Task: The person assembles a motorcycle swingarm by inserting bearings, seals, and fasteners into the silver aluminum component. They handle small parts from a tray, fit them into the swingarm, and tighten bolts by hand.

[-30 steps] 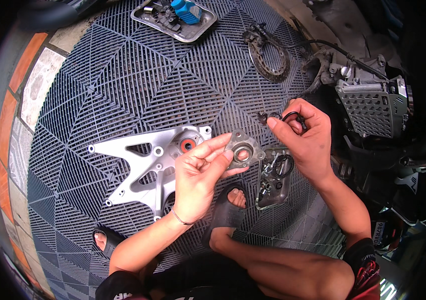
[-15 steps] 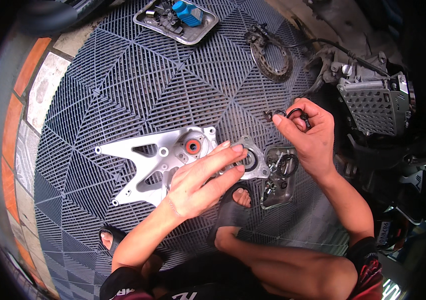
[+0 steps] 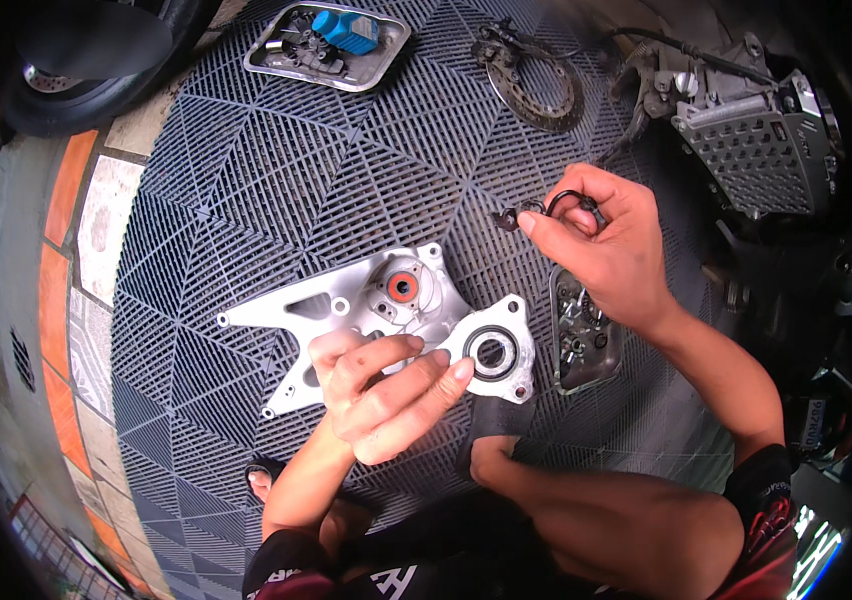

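Across the floor mat [image 3: 246,170], leftmost: silver frame [image 3: 361,288]. Before its right side, my left grip [image 3: 386,395] pinches the metal plate [image 3: 494,338] by its left edge; I judge it stiff, fairly heavy, perhaps greasy, best held there. My right grip [image 3: 601,235] pinches a looped black wire [image 3: 566,193], likely light, bendy.

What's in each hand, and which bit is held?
Left hand: a metal plate, by its left edge. Right hand: a black wire, pinched near its dark end.
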The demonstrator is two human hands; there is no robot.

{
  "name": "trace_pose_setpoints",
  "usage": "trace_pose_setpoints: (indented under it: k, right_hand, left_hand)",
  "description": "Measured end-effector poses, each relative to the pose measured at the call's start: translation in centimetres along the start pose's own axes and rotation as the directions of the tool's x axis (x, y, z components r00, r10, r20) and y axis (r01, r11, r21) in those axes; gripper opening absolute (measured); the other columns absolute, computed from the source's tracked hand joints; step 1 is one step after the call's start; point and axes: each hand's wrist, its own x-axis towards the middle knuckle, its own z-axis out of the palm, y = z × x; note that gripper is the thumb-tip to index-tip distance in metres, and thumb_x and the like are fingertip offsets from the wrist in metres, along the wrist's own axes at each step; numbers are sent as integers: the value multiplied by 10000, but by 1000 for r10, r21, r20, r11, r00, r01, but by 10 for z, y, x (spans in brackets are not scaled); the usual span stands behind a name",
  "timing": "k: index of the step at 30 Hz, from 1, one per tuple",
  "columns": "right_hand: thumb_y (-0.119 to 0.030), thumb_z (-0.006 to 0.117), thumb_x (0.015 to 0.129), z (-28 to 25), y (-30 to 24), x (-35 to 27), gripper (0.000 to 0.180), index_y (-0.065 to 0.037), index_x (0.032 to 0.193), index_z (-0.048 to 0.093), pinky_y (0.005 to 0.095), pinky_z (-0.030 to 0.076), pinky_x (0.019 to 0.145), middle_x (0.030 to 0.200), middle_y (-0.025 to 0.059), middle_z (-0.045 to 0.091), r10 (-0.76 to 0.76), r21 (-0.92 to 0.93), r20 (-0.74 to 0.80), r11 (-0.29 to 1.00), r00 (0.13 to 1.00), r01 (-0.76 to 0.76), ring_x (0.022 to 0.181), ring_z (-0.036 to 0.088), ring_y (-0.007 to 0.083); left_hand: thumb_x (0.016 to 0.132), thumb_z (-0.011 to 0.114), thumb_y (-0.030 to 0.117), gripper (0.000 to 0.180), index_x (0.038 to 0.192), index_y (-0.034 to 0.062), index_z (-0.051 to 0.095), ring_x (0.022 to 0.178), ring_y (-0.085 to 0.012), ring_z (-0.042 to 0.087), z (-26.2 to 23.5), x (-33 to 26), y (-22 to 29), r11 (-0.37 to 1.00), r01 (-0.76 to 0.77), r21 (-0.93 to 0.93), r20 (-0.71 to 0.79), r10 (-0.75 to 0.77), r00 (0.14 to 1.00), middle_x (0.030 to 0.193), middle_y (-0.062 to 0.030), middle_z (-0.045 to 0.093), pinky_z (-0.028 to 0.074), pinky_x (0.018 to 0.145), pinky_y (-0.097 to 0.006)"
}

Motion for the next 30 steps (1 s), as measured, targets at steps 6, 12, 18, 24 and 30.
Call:
trace_pose_setpoints:
  k: [6, 12, 18, 24, 30]
  right_hand:
    - [-67, 815, 865, 3, 2, -1, 203, -24, 777, 637, 207, 296, 566, 717, -86, 492, 2, 14, 16, 1000, 1000, -2, 671, 363, -3]
    - [-78, 810, 879, 13, 2, -12, 208, -22, 774, 639, 214, 304, 545, 673, -98, 462, 124, 60, 121, 989, 985, -132, 637, 372, -6]
    - [-60, 798, 905, 22, 9, -19, 226, -23, 768, 623, 202, 334, 562, 670, -93, 451, 279, 108, 253, 943, 927, -313, 648, 409, -17]
    - [-42, 803, 901, 19, 8, -20, 204, -27, 807, 622, 183, 345, 613, 719, -99, 445, 326, 93, 268, 928, 907, -361, 688, 395, -22]
    - [-40, 803, 902, 18, 15, -17, 208, -31, 810, 616, 179, 344, 614, 724, -95, 455, 327, 110, 248, 926, 912, -362, 694, 403, -23]
  left_hand:
    - [717, 872, 195, 320, 1035, 209, 835, 951, -164, 633, -4, -6, 3, 998, 13, 64, 22, -14, 1000, 1065, 74, 677, 375, 805, -358]
    - [726, 870, 163, 260, 977, 200, 812, 967, -166, 629, -2, -5, 4, 998, -3, 62, 13, 3, 1000, 1068, 71, 672, 372, 799, -365]
    - [743, 891, 92, 229, 868, 178, 719, 919, -171, 631, 9, -7, 2, 1000, 6, 17, -54, -5, 999, 1034, 54, 665, 380, 747, -370]
    - [727, 897, 98, 242, 859, 165, 707, 938, -186, 642, 11, -9, 0, 1000, -5, 12, -59, 6, 998, 1054, 40, 687, 375, 747, -368]
    - [722, 899, 59, 263, 884, 96, 695, 949, -225, 702, 14, -4, -7, 969, 163, -184, -8, -168, 986, 1024, -50, 743, 445, 766, -374]
